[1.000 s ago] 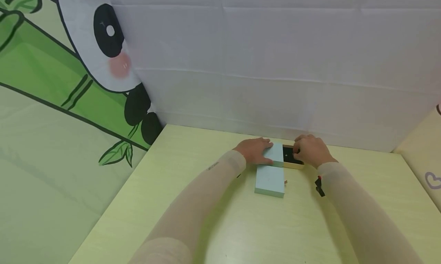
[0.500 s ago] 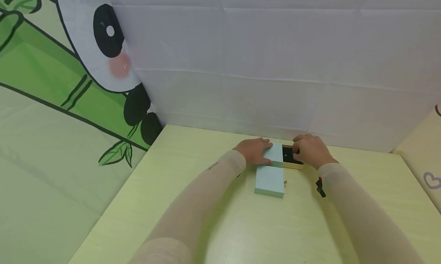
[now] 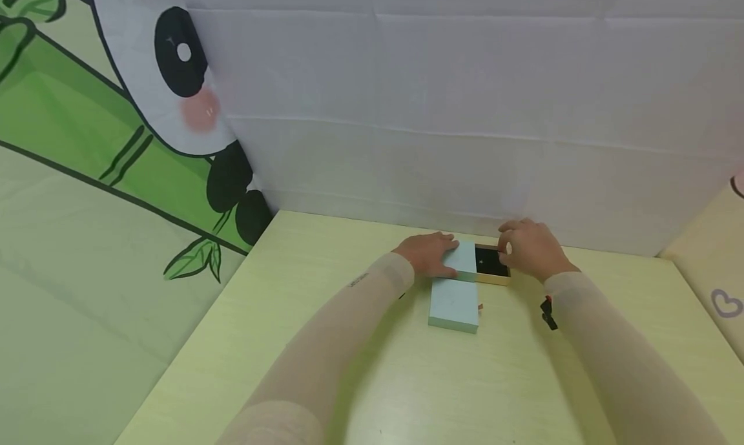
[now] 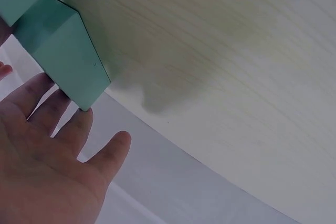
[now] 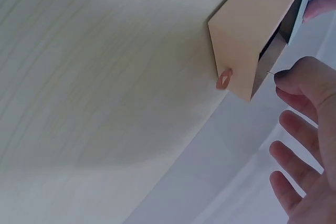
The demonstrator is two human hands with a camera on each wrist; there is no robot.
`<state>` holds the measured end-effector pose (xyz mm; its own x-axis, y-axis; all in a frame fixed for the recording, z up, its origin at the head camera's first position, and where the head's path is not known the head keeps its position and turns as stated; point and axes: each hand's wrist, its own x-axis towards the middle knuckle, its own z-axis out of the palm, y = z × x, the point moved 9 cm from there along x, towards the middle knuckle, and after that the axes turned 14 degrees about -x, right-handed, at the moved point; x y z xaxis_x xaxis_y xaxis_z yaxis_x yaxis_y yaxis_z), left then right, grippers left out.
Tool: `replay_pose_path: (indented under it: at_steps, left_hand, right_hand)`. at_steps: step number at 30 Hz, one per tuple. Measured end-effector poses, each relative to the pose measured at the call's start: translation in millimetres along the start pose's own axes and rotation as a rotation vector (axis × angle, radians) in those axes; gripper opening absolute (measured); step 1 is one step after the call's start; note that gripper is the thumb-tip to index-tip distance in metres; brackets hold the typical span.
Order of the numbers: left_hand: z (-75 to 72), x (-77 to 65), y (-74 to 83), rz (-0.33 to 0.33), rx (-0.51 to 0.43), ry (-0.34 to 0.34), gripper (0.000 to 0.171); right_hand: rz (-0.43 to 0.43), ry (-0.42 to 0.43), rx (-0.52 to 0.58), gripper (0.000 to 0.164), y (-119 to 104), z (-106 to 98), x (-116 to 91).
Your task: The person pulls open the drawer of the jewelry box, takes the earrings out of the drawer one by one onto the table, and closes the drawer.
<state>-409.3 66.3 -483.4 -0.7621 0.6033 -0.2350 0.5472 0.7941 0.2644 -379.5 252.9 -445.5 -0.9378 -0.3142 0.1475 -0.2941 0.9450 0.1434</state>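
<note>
Centre of the head view: a light blue box [image 3: 463, 261] lies on the pale green table [image 3: 360, 380], near its far edge. The left hand [image 3: 429, 254] rests flat on the left end of the box, fingers straight. The tan drawer [image 3: 492, 264] projects from the right end of the box, its black lining exposed. The right hand [image 3: 530, 250] hovers over the drawer. Thumb and forefinger pinch something thin; what it is cannot be told. A second blue box [image 3: 454, 305] lies just below the first.
</note>
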Motion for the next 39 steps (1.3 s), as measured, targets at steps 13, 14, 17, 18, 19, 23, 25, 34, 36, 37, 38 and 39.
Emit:
replay_pose_path:
  at_steps: [13, 14, 17, 18, 19, 23, 25, 34, 36, 37, 38, 39]
  left_hand:
    - [-2.2, 8.9, -3.8, -0.013, -0.02, -0.01, 0.086]
    - [-2.6, 9.2, -3.8, -0.014, -0.019, -0.009, 0.086]
    - [-4.0, 9.4, -3.5, -0.014, -0.02, -0.004, 0.086]
    - [-4.3, 9.6, -3.2, -0.012, -0.019, -0.003, 0.086]
    - [-4.6, 9.9, -3.0, -0.012, -0.017, -0.001, 0.086]
    - [-4.9, 12.5, -3.0, -0.013, -0.018, 0.003, 0.085]
    - [-4.5, 14.9, -3.4, -0.019, -0.018, 0.002, 0.085]
    - [-4.9, 23.4, -5.3, -0.029, -0.032, -0.002, 0.087]
    - [-4.8, 24.4, -6.0, -0.03, -0.035, -0.004, 0.087]
    - [-4.6, 25.1, -6.6, -0.031, -0.036, -0.005, 0.088]
    - [-4.4, 26.0, -7.1, -0.034, -0.034, -0.005, 0.088]
    - [-4.2, 27.2, -7.6, -0.036, -0.032, -0.006, 0.088]
  right_hand:
    - [0.032, -0.012, 0.001, 0.011, 41, 7, -10]
    - [0.034, -0.02, 0.004, 0.011, 43, 9, -10]
    - [0.039, -0.044, 0.006, 0.01, 49, 13, -13]
    - [0.04, -0.051, 0.01, 0.009, 51, 14, -14]
    - [0.041, -0.06, 0.013, 0.008, 52, 16, -15]
    - [0.041, -0.089, 0.012, 0.007, 58, 22, -18]
    - [0.039, -0.099, 0.003, 0.007, 60, 24, -19]
    - [0.035, -0.131, 0.0, 0.01, 72, 37, -21]
    - [0.036, -0.135, -0.001, 0.011, 74, 38, -20]
    - [0.038, -0.138, 0.002, 0.012, 75, 39, -19]
    - [0.04, -0.143, 0.004, 0.012, 76, 40, -19]
    - [0.042, -0.147, 0.004, 0.012, 78, 42, -18]
